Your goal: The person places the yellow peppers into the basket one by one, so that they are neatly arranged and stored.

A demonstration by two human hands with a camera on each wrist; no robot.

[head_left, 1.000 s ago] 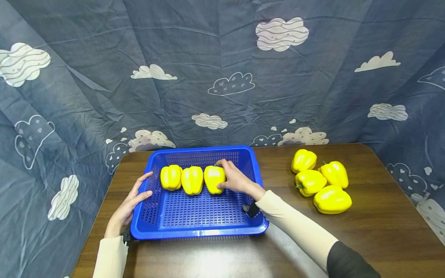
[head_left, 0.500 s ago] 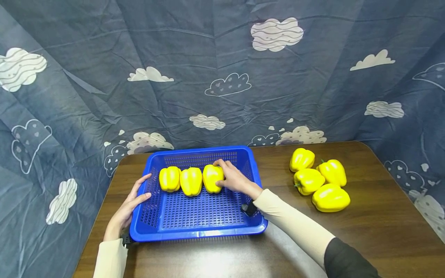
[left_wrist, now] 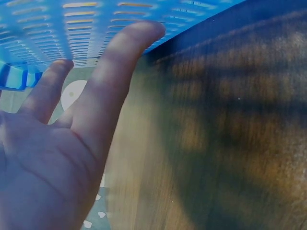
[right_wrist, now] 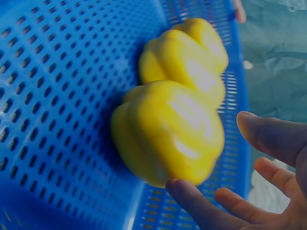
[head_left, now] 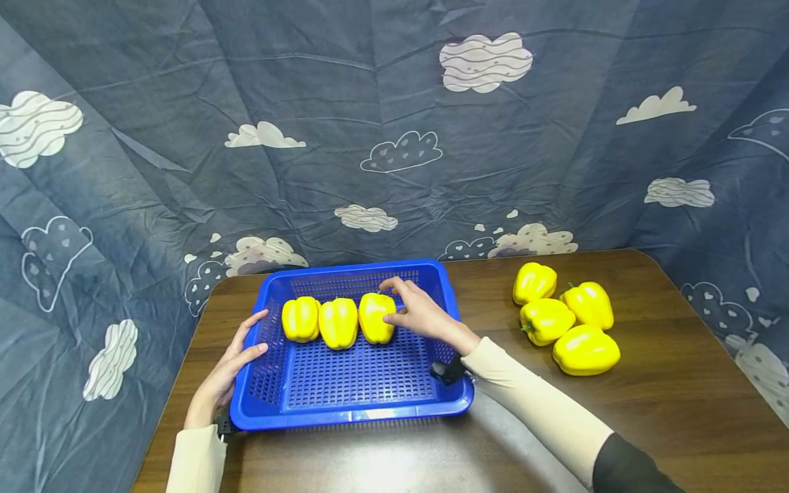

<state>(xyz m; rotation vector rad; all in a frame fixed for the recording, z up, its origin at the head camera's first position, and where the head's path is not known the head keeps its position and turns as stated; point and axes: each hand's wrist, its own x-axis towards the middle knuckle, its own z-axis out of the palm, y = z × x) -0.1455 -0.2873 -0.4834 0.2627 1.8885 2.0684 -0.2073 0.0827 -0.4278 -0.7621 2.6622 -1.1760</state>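
Three yellow bell peppers stand in a row in a blue plastic basket point(head_left: 351, 413): a left one point(head_left: 301, 319), a middle one point(head_left: 338, 323) and a right one point(head_left: 377, 318). My right hand point(head_left: 425, 313) is at the right pepper with its fingers spread. In the right wrist view one fingertip point(right_wrist: 175, 186) lies right at the edge of the nearest pepper point(right_wrist: 168, 132), and the other fingers stand off it. My left hand point(head_left: 223, 370) rests against the basket's left side. Its fingers point(left_wrist: 110, 72) lie straight along the slotted wall in the left wrist view.
On the right of the wooden table point(head_left: 672, 383) lies a group of several more yellow bell peppers point(head_left: 587, 350). A dark blue cloth point(head_left: 320, 82) with white clouds hangs behind the table. A black wrist camera point(head_left: 446, 371) hangs over the basket's right part.
My right hand has loosened from the right pepper and shifted slightly right, its fingers wider apart. The pepper stays beside the other two. The left hand keeps its place at the basket.
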